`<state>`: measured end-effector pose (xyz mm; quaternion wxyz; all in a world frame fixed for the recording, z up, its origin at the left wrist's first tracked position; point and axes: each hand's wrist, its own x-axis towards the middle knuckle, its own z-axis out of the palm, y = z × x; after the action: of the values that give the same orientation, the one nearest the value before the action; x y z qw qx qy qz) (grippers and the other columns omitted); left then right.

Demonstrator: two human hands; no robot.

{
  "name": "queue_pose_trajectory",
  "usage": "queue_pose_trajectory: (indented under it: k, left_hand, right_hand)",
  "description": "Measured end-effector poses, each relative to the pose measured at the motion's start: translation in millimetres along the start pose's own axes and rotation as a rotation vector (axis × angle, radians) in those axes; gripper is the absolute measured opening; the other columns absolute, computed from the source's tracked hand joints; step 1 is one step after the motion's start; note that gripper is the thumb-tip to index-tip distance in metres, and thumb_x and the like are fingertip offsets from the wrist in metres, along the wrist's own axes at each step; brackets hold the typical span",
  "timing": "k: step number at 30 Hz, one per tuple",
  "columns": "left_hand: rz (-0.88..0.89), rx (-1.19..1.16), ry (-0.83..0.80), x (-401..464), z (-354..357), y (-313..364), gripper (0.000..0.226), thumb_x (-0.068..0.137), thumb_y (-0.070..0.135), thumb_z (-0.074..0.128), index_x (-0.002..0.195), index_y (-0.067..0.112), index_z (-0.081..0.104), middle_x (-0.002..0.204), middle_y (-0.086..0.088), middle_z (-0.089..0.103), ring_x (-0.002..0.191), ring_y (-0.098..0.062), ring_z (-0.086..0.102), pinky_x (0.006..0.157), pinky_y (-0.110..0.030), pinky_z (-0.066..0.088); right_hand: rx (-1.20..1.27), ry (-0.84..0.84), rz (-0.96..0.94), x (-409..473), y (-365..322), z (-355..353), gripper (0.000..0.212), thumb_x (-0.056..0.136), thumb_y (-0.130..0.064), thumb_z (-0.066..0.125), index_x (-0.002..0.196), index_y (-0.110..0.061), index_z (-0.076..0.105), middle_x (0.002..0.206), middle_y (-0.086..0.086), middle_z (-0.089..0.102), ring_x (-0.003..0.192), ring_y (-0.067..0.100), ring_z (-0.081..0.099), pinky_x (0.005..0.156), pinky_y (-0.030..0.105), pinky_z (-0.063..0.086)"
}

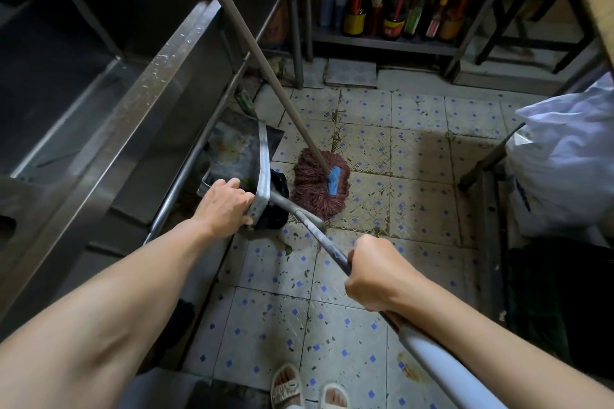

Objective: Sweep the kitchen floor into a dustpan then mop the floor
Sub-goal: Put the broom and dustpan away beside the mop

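A metal dustpan [239, 149] stands tilted on the floor against the steel counter, with food scraps inside. My left hand [222, 206] grips its near rim. My right hand [375, 272] grips the grey broom handle [327, 246], which runs down to dark bristles [277, 206] at the dustpan's near edge. A red-brown string mop [315, 186] with a blue clamp rests on the tiles just right of the dustpan, its pole [252, 46] leaning up to the counter. The tiled floor [415, 149] is speckled with dirt.
A steel counter with sinks [109, 83] runs along the left. A shelf of sauce bottles [392, 13] stands at the back. A white plastic sack [564, 156] and a dark bin [558, 305] sit on the right. My sandalled feet [309, 388] are at the bottom.
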<state>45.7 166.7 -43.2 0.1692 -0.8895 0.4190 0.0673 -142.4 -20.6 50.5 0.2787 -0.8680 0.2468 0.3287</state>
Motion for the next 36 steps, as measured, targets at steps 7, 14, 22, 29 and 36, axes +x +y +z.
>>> queue_pose_trajectory:
  k: [7, 14, 22, 29, 36]
  left_hand:
    - [-0.009, 0.004, 0.026, -5.8, -5.1, -9.4, 0.034, 0.082, 0.048, 0.063, 0.094, 0.016, 0.059, 0.096, 0.003, 0.068, 0.106, -0.019, 0.048, 0.081, -0.030, 0.033]
    - [-0.066, -0.119, 0.073, -7.9, -21.7, -2.5, 0.035, 0.080, 0.048, 0.066, 0.084, 0.015, 0.055, 0.089, 0.003, 0.066, 0.101, -0.019, 0.047, 0.078, -0.029, 0.029]
    - [-0.128, -0.254, 0.101, -20.7, -56.7, 13.1, 0.039, 0.080, 0.046, 0.068, 0.075, 0.017, 0.042, 0.077, 0.003, 0.052, 0.092, -0.018, 0.044, 0.072, -0.027, 0.025]
    - [-0.284, -0.427, 0.085, -36.5, -90.4, 32.4, 0.044, 0.077, 0.053, 0.067, 0.089, 0.012, 0.059, 0.087, 0.000, 0.041, 0.089, -0.025, 0.048, 0.071, -0.028, 0.032]
    - [-0.369, -0.484, 0.123, -73.0, -108.1, 54.6, 0.044, 0.079, 0.055, 0.064, 0.096, 0.015, 0.061, 0.088, -0.001, 0.043, 0.093, -0.027, 0.054, 0.073, -0.030, 0.039]
  right_hand:
    - [0.109, -0.022, -0.021, 7.4, -10.7, -0.1, 0.018, 0.073, -0.002, 0.050, 0.087, -0.003, 0.061, 0.076, 0.010, 0.055, 0.061, 0.024, 0.057, 0.056, 0.031, 0.048]
    - [0.177, -0.021, 0.043, -5.4, 1.4, 0.3, 0.017, 0.071, -0.001, 0.051, 0.086, 0.000, 0.060, 0.077, 0.012, 0.057, 0.059, 0.023, 0.054, 0.053, 0.029, 0.044]
    - [0.225, -0.023, 0.084, -33.1, 13.7, -28.5, 0.016, 0.079, 0.000, 0.053, 0.090, 0.004, 0.064, 0.074, 0.015, 0.062, 0.042, 0.016, 0.056, 0.042, 0.019, 0.044]
    - [0.237, -0.029, 0.125, -65.0, 32.0, -41.4, 0.016, 0.079, 0.000, 0.053, 0.088, 0.006, 0.065, 0.070, 0.014, 0.065, 0.047, 0.018, 0.058, 0.052, 0.026, 0.049]
    - [0.199, -0.040, 0.126, -83.8, 40.6, -40.0, 0.017, 0.080, 0.000, 0.052, 0.087, 0.006, 0.067, 0.057, 0.008, 0.062, 0.037, 0.013, 0.051, 0.053, 0.021, 0.045]
